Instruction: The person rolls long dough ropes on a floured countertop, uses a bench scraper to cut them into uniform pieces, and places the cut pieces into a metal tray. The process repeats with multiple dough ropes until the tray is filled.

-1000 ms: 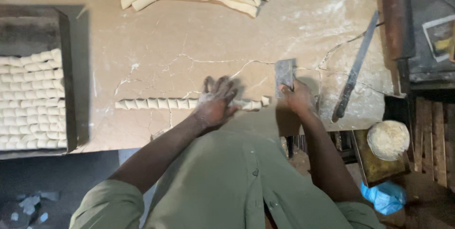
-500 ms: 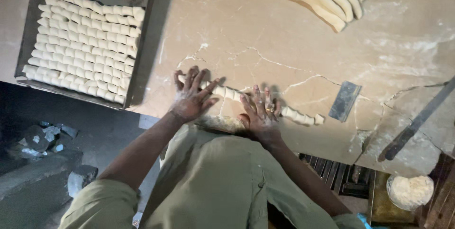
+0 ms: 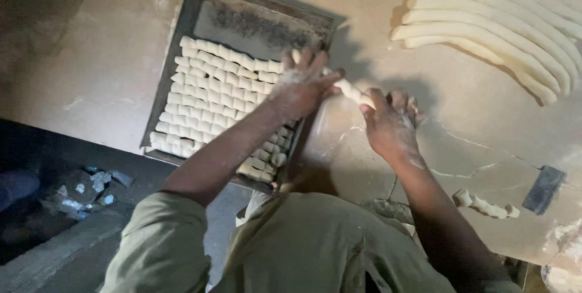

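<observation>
My left hand (image 3: 300, 84) and right hand (image 3: 388, 124) each pinch an end of one row of cut dough pieces (image 3: 351, 91), its long axis running hand to hand, at the tray's (image 3: 182, 32) right edge, left hand nearer. One short row (image 3: 485, 204) lies beside one scraper (image 3: 544, 188).

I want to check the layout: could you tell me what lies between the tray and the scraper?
In the head view, between the tray and scraper: both hands (left, right) holding a dough row, then cut pieces.
</observation>
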